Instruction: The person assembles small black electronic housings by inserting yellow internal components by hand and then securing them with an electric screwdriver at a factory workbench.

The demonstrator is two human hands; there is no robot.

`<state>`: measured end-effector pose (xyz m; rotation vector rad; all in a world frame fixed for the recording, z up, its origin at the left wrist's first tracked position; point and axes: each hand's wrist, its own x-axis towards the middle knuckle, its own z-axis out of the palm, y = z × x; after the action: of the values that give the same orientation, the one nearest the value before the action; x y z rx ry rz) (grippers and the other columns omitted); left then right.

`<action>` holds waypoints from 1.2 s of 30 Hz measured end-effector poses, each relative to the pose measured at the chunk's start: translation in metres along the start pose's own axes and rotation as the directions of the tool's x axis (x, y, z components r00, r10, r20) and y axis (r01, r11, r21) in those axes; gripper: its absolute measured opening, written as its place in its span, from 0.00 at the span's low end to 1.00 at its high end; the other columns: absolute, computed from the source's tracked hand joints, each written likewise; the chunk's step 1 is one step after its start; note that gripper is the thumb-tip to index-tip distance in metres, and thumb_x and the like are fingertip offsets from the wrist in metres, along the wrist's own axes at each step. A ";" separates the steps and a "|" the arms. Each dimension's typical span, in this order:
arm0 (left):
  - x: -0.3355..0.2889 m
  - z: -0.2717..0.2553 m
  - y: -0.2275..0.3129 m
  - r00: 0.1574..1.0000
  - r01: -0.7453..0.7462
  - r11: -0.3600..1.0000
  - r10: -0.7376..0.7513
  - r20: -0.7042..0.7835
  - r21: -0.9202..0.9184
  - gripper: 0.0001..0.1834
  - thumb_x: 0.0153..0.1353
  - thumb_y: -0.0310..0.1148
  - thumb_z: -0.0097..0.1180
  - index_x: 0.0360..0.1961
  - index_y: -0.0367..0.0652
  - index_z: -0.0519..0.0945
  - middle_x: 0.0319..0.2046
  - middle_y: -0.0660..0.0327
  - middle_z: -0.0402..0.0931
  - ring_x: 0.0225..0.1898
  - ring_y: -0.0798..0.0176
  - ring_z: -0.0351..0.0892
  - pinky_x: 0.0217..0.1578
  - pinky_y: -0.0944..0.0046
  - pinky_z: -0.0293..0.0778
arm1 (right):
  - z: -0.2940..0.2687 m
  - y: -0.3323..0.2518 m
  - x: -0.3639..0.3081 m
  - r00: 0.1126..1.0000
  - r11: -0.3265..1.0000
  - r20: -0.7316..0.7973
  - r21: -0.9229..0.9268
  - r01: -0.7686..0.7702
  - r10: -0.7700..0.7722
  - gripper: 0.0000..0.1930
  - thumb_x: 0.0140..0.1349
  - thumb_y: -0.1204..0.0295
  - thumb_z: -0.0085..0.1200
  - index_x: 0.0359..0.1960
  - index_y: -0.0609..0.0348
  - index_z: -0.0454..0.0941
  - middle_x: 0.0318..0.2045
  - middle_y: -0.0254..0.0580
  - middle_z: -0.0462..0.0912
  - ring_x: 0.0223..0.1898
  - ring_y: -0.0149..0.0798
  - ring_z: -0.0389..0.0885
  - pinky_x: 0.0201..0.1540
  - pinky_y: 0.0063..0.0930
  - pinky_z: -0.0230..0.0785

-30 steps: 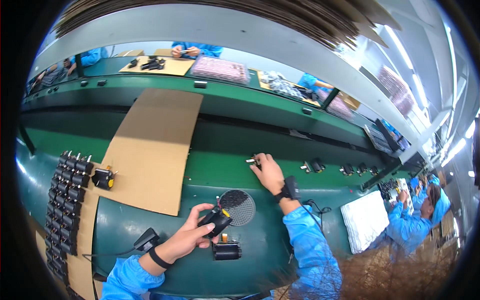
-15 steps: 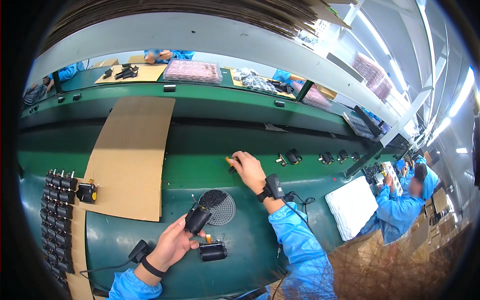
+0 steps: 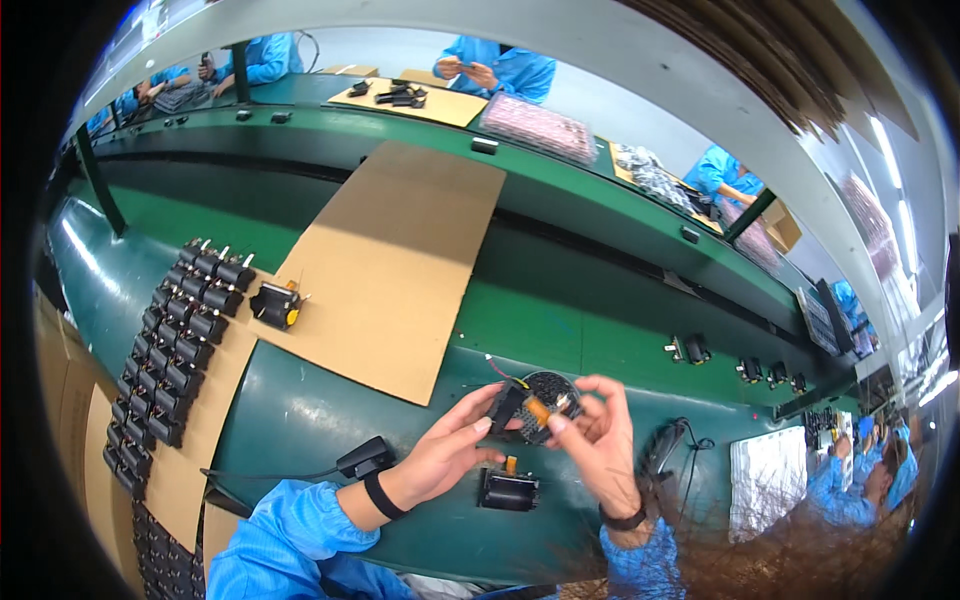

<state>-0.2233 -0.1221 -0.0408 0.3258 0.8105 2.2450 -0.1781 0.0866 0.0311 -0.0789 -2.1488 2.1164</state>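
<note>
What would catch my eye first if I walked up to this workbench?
Probably the two bare hands, left hand and right hand, meeting over the green bench around a small black part with an orange tab. Left of them, rows of small black components lie beside a large brown cardboard sheet.

cardboard box point(image 3: 782, 226) | brown | far bench, right | dark screen point(image 3: 820, 318) | right

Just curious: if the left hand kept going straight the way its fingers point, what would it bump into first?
Probably the small black part already at its fingers, then the right hand close behind; depth is hard to judge.
</note>
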 end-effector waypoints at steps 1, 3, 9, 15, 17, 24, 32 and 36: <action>-0.002 -0.001 0.001 1.000 -0.008 1.000 0.008 -0.018 -0.001 0.31 0.78 0.34 0.46 0.78 0.47 0.54 0.75 0.59 0.55 0.70 0.59 0.65 0.57 0.55 0.73 | 0.009 0.006 -0.007 0.999 0.999 0.009 -0.019 0.036 -0.036 0.23 0.65 0.82 0.62 0.58 0.64 0.64 0.44 0.47 0.87 0.37 0.30 0.86 0.40 0.23 0.79; -0.005 -0.002 0.001 0.999 -0.031 0.999 0.032 -0.036 0.028 0.32 0.77 0.34 0.48 0.78 0.47 0.54 0.75 0.59 0.54 0.71 0.61 0.63 0.58 0.56 0.72 | 0.017 0.020 -0.014 0.998 0.994 0.030 -0.092 0.057 -0.055 0.23 0.64 0.82 0.62 0.57 0.64 0.64 0.43 0.47 0.87 0.37 0.30 0.86 0.40 0.24 0.79; -0.006 0.000 -0.003 0.998 -0.053 0.992 0.057 -0.027 0.118 0.34 0.75 0.33 0.52 0.77 0.45 0.54 0.73 0.58 0.56 0.69 0.62 0.64 0.60 0.59 0.71 | 0.023 0.031 -0.015 0.996 0.990 0.047 -0.116 0.083 -0.078 0.22 0.65 0.82 0.62 0.55 0.62 0.63 0.43 0.48 0.86 0.37 0.30 0.85 0.40 0.25 0.80; -0.004 -0.001 -0.014 0.982 -0.188 0.905 0.187 0.041 0.381 0.37 0.71 0.28 0.56 0.77 0.44 0.54 0.74 0.58 0.54 0.74 0.57 0.59 0.65 0.57 0.68 | 0.024 0.032 -0.019 0.999 0.997 0.021 -0.070 0.043 -0.041 0.21 0.65 0.82 0.62 0.54 0.60 0.64 0.40 0.45 0.84 0.35 0.31 0.84 0.41 0.25 0.80; -0.006 0.003 -0.011 0.980 -0.189 0.872 0.194 0.035 0.451 0.36 0.72 0.28 0.56 0.77 0.45 0.55 0.74 0.58 0.53 0.74 0.57 0.59 0.65 0.57 0.69 | 0.022 0.033 -0.020 0.999 0.995 0.023 -0.083 0.050 -0.049 0.20 0.65 0.82 0.62 0.53 0.60 0.65 0.39 0.45 0.84 0.35 0.31 0.84 0.40 0.25 0.80; -0.007 0.003 -0.010 0.991 -0.130 0.888 0.128 0.033 0.442 0.35 0.72 0.27 0.55 0.77 0.46 0.57 0.74 0.59 0.49 0.71 0.59 0.62 0.60 0.60 0.73 | 0.024 0.044 -0.024 0.991 0.982 -0.038 -0.144 0.124 -0.131 0.18 0.64 0.82 0.63 0.50 0.62 0.67 0.35 0.43 0.83 0.33 0.31 0.85 0.39 0.24 0.80; -0.008 0.004 -0.012 0.982 -0.178 0.773 0.181 0.056 0.610 0.36 0.70 0.26 0.57 0.77 0.45 0.58 0.71 0.58 0.52 0.70 0.60 0.61 0.54 0.63 0.76 | 0.024 0.042 -0.023 0.994 0.990 -0.056 -0.109 0.092 -0.099 0.18 0.64 0.83 0.63 0.50 0.61 0.67 0.33 0.42 0.82 0.32 0.31 0.85 0.38 0.23 0.79; -0.013 0.018 -0.004 0.965 -0.208 0.554 0.251 0.076 0.806 0.36 0.70 0.28 0.59 0.76 0.43 0.60 0.70 0.54 0.56 0.59 0.66 0.73 0.48 0.70 0.78 | 0.022 0.047 -0.025 0.989 0.994 -0.101 -0.030 0.110 -0.112 0.20 0.61 0.84 0.66 0.50 0.65 0.69 0.34 0.43 0.84 0.32 0.30 0.86 0.35 0.22 0.80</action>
<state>-0.2040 -0.1205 -0.0293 0.8503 1.9212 1.9490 -0.1587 0.0628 -0.0169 -0.0668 -2.0707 1.9814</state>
